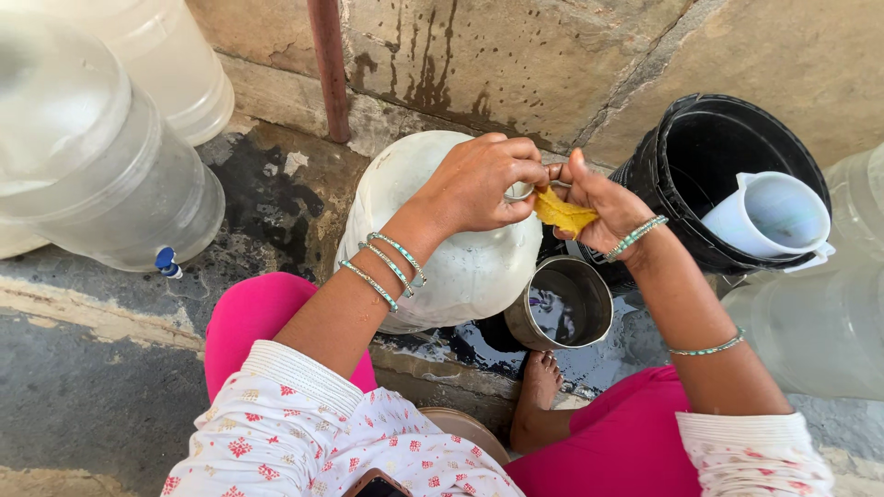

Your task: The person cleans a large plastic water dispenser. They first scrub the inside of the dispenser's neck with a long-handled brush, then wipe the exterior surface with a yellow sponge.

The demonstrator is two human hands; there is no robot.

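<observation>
Right now we hold a small yellow cloth [564, 213] between both hands above the steel pot [562, 304], just right of the white jug [460, 258]. Our left hand [479, 184] and right hand [603, 207] pinch it, fingers [525, 152] curled tight. We judge it mid-wringing; twisting it further would need opposed grips.

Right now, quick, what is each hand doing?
Left hand: fingers closed, pinching the yellow cloth over the white jug.
Right hand: fingers closed on the same yellow cloth.
</observation>
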